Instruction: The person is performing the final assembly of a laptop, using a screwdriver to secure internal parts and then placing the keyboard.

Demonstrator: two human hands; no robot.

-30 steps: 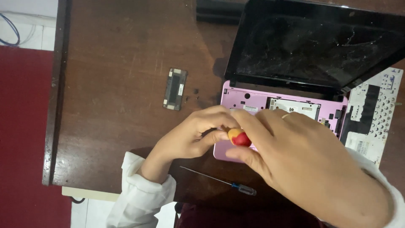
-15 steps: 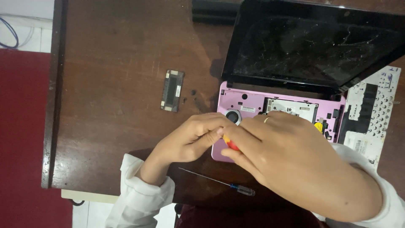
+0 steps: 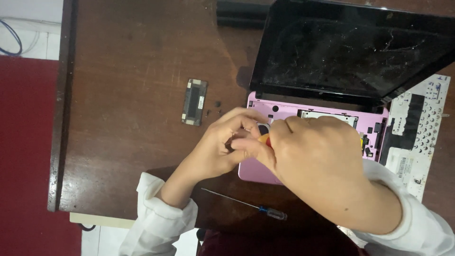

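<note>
**Dark wooden desk, both hands on pink laptop base**

Brown wooden desk [image 3: 128,71] fills most of the head view; red floor [image 3: 23,156] along its left edge, white tile strip with a blue cable [image 3: 12,40] top left.

Small pink laptop with keyboard removed [image 3: 284,106] sits open at right centre, base facing the person, dark dusty cracked-looking screen [image 3: 350,52] tilted up behind it. Bare pink chassis shows cut-outs and a white-framed opening near the hinge.

Left hand [image 3: 222,142] comes in from lower left, white sleeve cuff at the wrist, fingers curled and pinched over the front left part of the base, touching the tool tip area. What exactly it pinches: cannot tell, hidden by the fingers.

Right hand [image 3: 317,161] comes in from lower right, white sleeve too, clenched around a screwdriver with red-and-yellow handle [image 3: 265,140]; only a sliver of handle shows between thumb and index. Shaft hidden, tip somewhere over the base's left front corner.

Detached white-backed keyboard panel [image 3: 417,128] lies just right of the laptop, touching its edge. Small black rectangular cover plate [image 3: 194,102] lies on the desk left of the laptop, a few tiny dark screws [image 3: 215,108] just beside it. Thin long screwdriver with blue-and-clear handle [image 3: 246,205] lies on the desk's near edge, below both hands, untouched.
</note>
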